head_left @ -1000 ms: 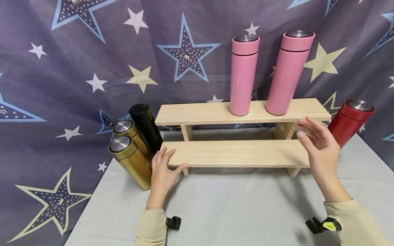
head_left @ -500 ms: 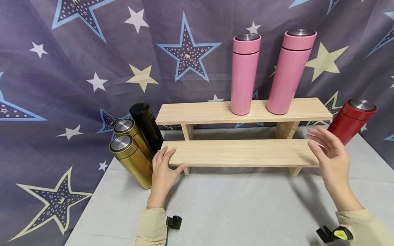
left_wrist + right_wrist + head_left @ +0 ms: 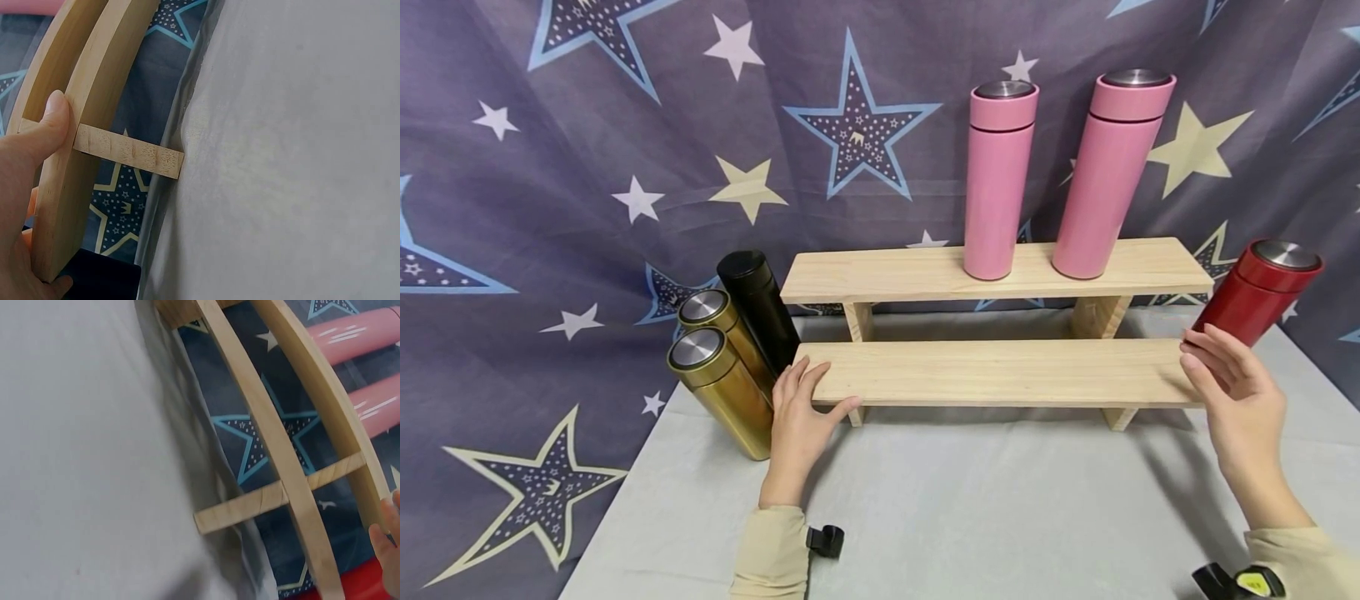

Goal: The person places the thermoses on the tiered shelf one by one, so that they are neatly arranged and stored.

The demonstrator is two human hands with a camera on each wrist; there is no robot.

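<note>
A two-tier wooden display rack [image 3: 1000, 372] stands in the middle of the table. At the left end of its lower board, my left hand [image 3: 796, 429] grips the corner; the left wrist view shows the thumb [image 3: 55, 119] on the board's front and fingers partly hidden behind it. My right hand [image 3: 1247, 412] is off the rack's lower right end, fingers apart and gently bent, holding nothing. Just beyond it leans, in the head view, a red thermos flask [image 3: 1258, 292], whose lower part the hand hides. Two pink flasks [image 3: 1000, 183] stand on the upper board.
Left of the rack stand two gold flasks [image 3: 726, 396] and a black flask [image 3: 760, 308], close to my left hand. A grey cloth [image 3: 985, 500] covers the table. Behind everything hangs a purple star-print curtain [image 3: 670, 133].
My right hand has moved right, from over the lower board's right end to beside it, nearer the red flask. The left hand keeps its hold; the view has shifted slightly.
</note>
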